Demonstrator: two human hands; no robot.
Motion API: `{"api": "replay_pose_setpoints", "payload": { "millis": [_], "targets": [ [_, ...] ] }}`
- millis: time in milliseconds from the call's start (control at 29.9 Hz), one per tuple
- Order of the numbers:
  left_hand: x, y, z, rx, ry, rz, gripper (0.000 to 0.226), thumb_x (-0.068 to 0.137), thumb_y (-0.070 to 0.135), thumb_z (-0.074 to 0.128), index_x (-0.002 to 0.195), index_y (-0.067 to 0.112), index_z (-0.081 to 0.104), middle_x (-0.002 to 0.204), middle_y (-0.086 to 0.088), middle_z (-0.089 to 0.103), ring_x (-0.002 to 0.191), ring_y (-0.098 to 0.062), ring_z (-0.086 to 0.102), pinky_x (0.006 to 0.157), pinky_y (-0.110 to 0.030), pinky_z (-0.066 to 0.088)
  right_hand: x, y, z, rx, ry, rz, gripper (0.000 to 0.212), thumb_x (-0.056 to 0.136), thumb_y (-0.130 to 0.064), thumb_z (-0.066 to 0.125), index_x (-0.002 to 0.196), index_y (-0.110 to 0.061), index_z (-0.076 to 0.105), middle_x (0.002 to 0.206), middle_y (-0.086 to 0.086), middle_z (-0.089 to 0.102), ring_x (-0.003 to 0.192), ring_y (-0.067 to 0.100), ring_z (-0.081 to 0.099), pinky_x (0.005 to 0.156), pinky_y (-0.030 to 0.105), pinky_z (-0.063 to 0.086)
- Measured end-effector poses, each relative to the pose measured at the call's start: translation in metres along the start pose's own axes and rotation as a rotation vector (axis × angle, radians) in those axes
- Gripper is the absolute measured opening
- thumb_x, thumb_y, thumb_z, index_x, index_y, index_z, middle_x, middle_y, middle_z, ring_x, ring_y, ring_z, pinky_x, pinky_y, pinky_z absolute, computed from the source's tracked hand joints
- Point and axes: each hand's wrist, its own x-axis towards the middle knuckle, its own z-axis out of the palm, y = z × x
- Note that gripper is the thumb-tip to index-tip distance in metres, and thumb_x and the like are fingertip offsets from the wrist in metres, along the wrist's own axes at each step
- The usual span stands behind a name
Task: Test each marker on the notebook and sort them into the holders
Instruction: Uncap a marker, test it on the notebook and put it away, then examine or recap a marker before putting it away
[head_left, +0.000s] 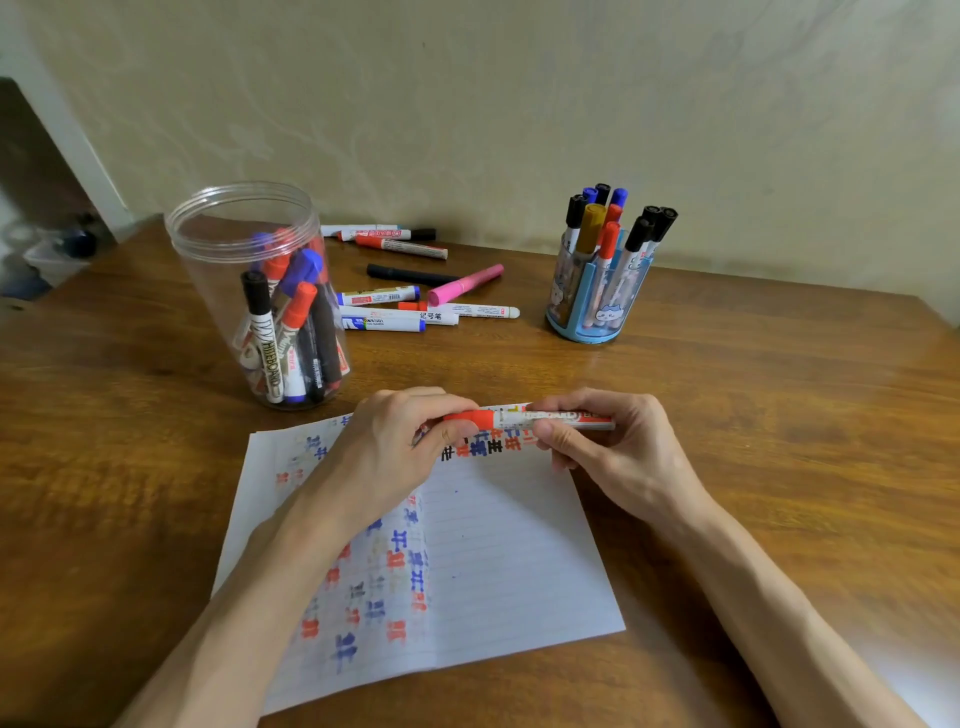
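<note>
A red-capped white marker (511, 417) is held level above the top of the open notebook (498, 561). My left hand (400, 447) pinches its red cap end, and my right hand (602, 441) grips the white barrel. The lined pages carry several red, blue and black test marks. At the left stands a clear plastic jar (249, 291) with several markers inside. At the right stands a blue pen holder (597, 291), also with several markers. Several loose markers (415, 296) lie between them, among them a pink one (465, 284) and a black one (408, 274).
The wooden table (779, 415) ends at a pale wall behind the holders. Its left edge drops off toward the floor, where a dim plastic bin (57, 254) sits. Bare wood lies right of the notebook.
</note>
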Motion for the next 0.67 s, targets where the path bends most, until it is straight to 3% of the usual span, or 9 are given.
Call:
{"api": "replay_pose_setpoints", "payload": {
  "millis": [134,268,334,435,568,669],
  "targets": [
    [0.000,-0.002,0.000,0.011,0.032,0.000,0.034,0.094,0.034,0.061,0.120,0.017,0.075,0.087,0.030,0.058,0.086,0.004,0.061,0.067,-0.009,0.043,-0.002,0.005,0.009,0.025,0.031,-0.038,0.026,0.087,-0.032,0.078,0.107,-0.016,0.080,0.087,-0.003,0.080,0.068,0.019,0.073,0.064,0.027,0.062],
    [0.000,-0.001,0.002,0.015,0.052,-0.011,0.026,0.096,0.025,0.066,0.119,0.018,0.076,0.085,0.021,0.064,0.085,-0.003,0.062,0.064,-0.015,0.047,-0.002,0.009,0.013,0.045,0.049,-0.040,0.027,0.087,-0.034,0.078,0.107,-0.015,0.080,0.089,-0.002,0.080,0.069,0.019,0.073,0.065,0.027,0.060],
    [0.000,-0.001,0.002,0.015,0.056,-0.015,0.026,0.096,0.027,0.065,0.119,0.019,0.076,0.087,0.016,0.067,0.086,-0.006,0.063,0.066,-0.024,0.052,-0.002,0.009,0.013,0.044,0.051,-0.046,0.026,0.088,-0.033,0.078,0.106,-0.015,0.080,0.090,-0.003,0.080,0.069,0.018,0.073,0.064,0.026,0.060],
    [0.000,0.001,0.000,-0.046,0.043,-0.046,0.029,0.094,0.036,0.062,0.117,0.025,0.075,0.093,0.018,0.069,0.093,-0.004,0.065,0.069,-0.027,0.054,0.001,0.008,0.010,0.029,0.036,-0.060,0.026,0.088,-0.033,0.078,0.105,-0.014,0.079,0.091,-0.006,0.079,0.071,0.016,0.073,0.065,0.025,0.060],
    [-0.002,0.008,-0.011,-0.211,0.059,-0.111,0.027,0.089,0.044,0.063,0.109,0.030,0.073,0.097,0.018,0.072,0.098,-0.013,0.068,0.076,-0.039,0.058,0.006,0.002,0.007,0.020,0.013,-0.092,0.022,0.087,-0.033,0.078,0.104,-0.020,0.080,0.101,-0.011,0.080,0.094,0.010,0.076,0.076,0.025,0.062],
    [-0.007,0.013,-0.020,-0.290,0.111,-0.108,0.021,0.089,0.043,0.068,0.106,0.031,0.073,0.098,0.014,0.074,0.096,-0.019,0.069,0.077,-0.046,0.058,0.006,-0.003,0.013,0.019,-0.001,-0.140,0.019,0.086,-0.027,0.081,0.104,-0.020,0.080,0.103,-0.011,0.080,0.096,0.010,0.076,0.076,0.026,0.062]
  ]
}}
